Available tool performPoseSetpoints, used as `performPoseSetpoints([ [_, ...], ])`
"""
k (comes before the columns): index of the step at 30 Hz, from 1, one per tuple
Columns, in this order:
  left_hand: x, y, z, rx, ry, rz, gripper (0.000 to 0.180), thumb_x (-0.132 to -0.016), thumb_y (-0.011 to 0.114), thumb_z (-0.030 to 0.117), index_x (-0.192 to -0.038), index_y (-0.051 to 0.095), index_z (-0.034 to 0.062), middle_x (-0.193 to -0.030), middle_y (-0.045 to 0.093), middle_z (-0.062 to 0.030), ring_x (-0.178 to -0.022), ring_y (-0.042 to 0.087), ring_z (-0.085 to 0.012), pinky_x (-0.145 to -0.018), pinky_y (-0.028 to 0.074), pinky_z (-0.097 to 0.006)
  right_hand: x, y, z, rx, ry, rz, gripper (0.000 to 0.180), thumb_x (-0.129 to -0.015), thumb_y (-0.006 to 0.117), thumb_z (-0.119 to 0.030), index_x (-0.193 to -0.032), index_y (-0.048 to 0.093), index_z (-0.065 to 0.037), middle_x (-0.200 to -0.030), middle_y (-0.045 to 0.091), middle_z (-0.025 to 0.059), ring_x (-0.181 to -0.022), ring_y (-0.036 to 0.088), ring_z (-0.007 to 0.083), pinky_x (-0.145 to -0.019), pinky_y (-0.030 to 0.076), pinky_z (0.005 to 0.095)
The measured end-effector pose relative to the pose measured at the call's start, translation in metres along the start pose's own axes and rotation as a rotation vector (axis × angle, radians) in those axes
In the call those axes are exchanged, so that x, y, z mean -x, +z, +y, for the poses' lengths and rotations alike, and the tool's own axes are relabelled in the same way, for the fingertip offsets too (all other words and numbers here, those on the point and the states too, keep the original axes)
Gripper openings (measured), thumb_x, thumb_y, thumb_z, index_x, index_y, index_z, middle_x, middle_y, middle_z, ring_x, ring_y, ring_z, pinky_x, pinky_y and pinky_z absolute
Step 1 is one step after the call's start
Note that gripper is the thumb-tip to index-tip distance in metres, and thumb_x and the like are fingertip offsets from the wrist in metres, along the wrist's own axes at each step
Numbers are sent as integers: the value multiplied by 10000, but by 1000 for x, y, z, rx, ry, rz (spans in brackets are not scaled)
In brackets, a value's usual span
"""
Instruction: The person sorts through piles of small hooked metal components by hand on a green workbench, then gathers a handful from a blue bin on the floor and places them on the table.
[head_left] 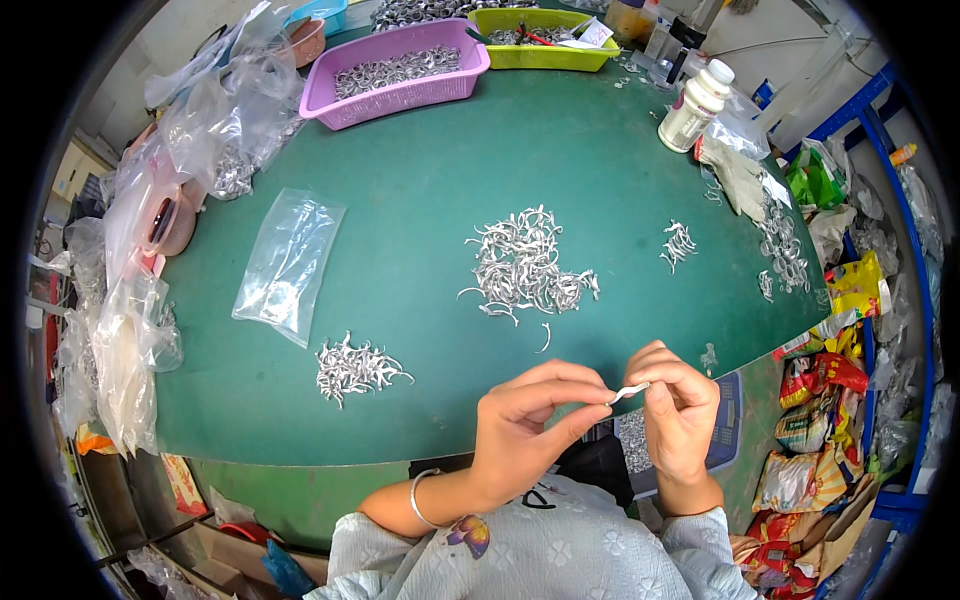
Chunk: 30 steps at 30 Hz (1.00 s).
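Note:
Between my two hands, over the table's near edge, is a small curved silver metal piece (630, 391). My left hand (535, 425) pinches its left end with thumb and fingertips. The other end is pinched by my right hand (675, 410). A large pile of similar curved silver pieces (525, 262) lies in the middle of the green table, with a single piece (545, 338) just in front of it. To the left sits a smaller pile (358, 370), and a little cluster (678, 246) lies to the right.
A flat clear plastic bag (290, 265) lies left of the main pile. At the back stand a purple basin (395, 75) and a yellow-green basin (545, 55) of metal parts. A white bottle (697, 105) and a glove (735, 175) are at the right. Plastic bags (130, 330) crowd the left edge.

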<state>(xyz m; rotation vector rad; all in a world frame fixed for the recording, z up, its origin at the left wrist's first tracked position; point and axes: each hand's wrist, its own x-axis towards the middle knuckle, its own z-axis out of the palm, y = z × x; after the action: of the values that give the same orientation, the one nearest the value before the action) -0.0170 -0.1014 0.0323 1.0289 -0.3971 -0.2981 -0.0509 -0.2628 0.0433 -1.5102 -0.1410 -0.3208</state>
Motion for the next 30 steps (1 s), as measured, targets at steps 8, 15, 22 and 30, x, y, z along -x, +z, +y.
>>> performPoseSetpoints([
  [8,15,-22,-3,268,-442,91,128,-861,579,42,-954,602,-44,-906,620,-84,-816,587,-129,-742,480,-246,10,15,18,-147,241,-64,102,-868,514,-25,-817,562,50,-784,569,110,-722,520,162,-664,418,265],
  [15,31,-37,-2,504,-434,220,186,-866,590,89,-978,606,-59,-895,630,-104,-808,602,-153,-757,493,-260,4,35,25,-237,266,-114,77,-859,524,17,-874,594,43,-816,587,108,-746,541,156,-679,424,260],
  [22,41,-55,-7,224,-312,420,116,-861,573,34,-942,610,-42,-891,628,-93,-805,599,-151,-757,484,-272,-4,30,32,190,277,-280,94,-803,586,14,-883,634,23,-772,631,73,-712,537,135,-657,414,255],
  [30,85,-100,-7,-508,-100,634,114,-806,588,-67,-914,619,-52,-860,621,-74,-765,582,-109,-678,458,-200,9,31,50,383,322,-391,126,-774,595,5,-893,638,12,-775,625,67,-668,505,116,-597,390,236],
])
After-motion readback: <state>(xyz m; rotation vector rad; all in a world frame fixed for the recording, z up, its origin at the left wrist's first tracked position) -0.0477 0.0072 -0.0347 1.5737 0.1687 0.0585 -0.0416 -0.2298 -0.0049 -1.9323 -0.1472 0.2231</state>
